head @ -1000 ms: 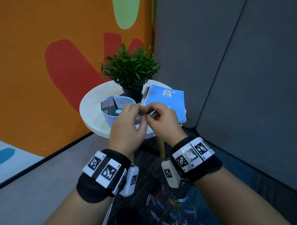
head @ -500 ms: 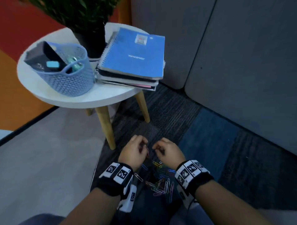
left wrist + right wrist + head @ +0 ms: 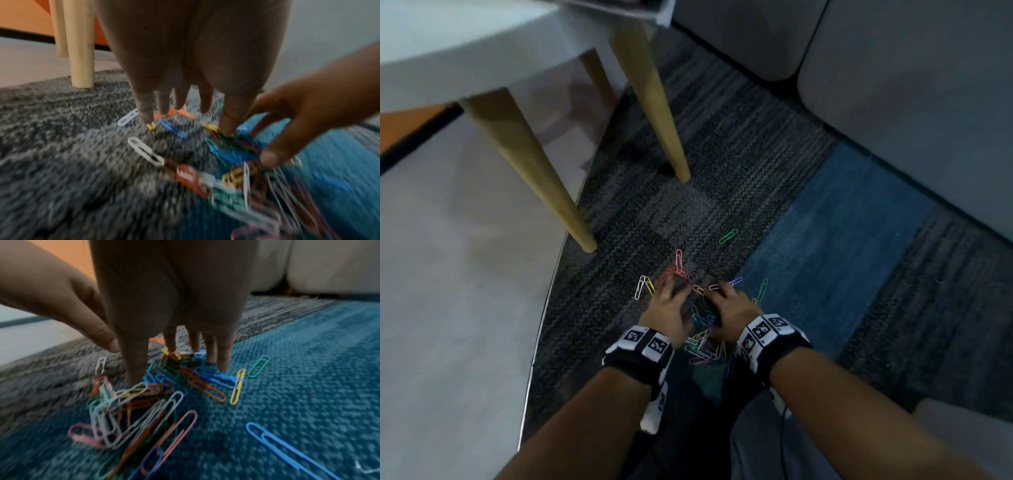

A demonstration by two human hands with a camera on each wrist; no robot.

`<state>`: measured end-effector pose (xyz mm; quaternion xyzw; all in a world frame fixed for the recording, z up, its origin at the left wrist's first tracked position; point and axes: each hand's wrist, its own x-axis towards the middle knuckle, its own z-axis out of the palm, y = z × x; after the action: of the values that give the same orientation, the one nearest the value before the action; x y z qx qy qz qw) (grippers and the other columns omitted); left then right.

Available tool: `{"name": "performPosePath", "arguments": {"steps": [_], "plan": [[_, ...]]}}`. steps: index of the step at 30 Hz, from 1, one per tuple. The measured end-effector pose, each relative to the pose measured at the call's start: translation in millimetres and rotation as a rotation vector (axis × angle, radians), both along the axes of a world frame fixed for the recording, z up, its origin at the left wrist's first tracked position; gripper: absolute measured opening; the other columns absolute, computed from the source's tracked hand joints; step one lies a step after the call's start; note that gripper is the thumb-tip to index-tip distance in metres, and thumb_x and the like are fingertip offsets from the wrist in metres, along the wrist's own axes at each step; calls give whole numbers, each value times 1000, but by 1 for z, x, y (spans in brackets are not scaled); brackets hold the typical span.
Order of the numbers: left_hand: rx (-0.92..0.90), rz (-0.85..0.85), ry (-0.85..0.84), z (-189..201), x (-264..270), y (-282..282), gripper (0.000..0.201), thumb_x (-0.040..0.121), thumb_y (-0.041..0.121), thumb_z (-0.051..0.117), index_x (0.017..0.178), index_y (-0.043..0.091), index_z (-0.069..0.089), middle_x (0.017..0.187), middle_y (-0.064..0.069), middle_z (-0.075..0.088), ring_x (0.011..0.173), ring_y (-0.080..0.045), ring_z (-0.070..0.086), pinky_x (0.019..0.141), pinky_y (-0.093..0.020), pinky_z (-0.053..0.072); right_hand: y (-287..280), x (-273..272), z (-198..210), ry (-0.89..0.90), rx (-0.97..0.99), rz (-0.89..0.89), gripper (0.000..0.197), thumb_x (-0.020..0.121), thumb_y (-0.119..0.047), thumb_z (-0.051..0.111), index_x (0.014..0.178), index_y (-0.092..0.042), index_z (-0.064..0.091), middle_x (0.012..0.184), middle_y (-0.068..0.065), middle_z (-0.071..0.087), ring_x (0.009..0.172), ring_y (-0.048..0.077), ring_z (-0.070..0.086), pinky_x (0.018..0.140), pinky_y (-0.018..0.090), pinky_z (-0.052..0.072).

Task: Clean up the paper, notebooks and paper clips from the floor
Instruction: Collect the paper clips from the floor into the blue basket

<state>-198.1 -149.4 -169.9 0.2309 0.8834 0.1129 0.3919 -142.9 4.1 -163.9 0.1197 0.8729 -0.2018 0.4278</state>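
On the carpet (image 3: pixel 739 192) beside the table leg (image 3: pixel 544 178), both the left hand (image 3: pixel 666 311) and right hand (image 3: pixel 732 308) rest spread-fingered, grasping nothing, on the paper clips (image 3: pixel 144 395); advisable: rake strays inward before scooping.

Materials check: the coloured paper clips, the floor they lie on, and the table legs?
Coloured paper clips: thin bent wire, likely plastic-coated, judging by the smooth solid colours; no bare metal shows.
Grey and blue carpet: woven textile with a nubby looped pile, matte.
Pale table legs: probably light wood, round and tapered with a smooth satin finish; grain is too blurred to confirm.
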Motion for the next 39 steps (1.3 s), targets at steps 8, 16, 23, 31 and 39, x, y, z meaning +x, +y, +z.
{"name": "performPosePath", "arguments": {"steps": [8,16,23,31,39], "plan": [[-171,-167,4,-29,65,-7,75,94,44,47,150,33,-1,158,-3,-19,147,-29,-10,115,-49,22,-20,-6,-8,36,122,78,72,89,-9,59,147,-25,19,153,10,10,136,37,25,100,45,44],[-125,-201,121,-21,46,-6,41,95,29,44,136,32,38,147,-3,27,131,-30,28,102,-46,38,-26,-11,-12,36,62,86,36,96,-8,42,132,-14,43,143,12,26,128,36,35,99,44,44],[-91,-226,91,-35,35,-9,28,96,11,42,122,17,48,132,-10,42,122,-32,39,94,-44,44,-17,-16,-13,48,70,132,37,94,2,41,129,-6,50,139,16,38,120,32,52,100,39,44],[95,2,81,-26,26,-21,28,96,29,46,113,16,64,110,-7,61,106,-27,56,87,-31,44,-1,-8,1,183,-56,-80,12,84,-8,56,91,-11,64,102,15,67,99,30,62,85,32,49],[348,152,169,26,17,-19,19,89,23,62,98,10,73,92,-8,68,90,-23,63,80,-25,42,10,4,47,394,-176,-390,10,82,-7,60,90,-7,67,81,5,64,78,19,61,67,19,41]]}}
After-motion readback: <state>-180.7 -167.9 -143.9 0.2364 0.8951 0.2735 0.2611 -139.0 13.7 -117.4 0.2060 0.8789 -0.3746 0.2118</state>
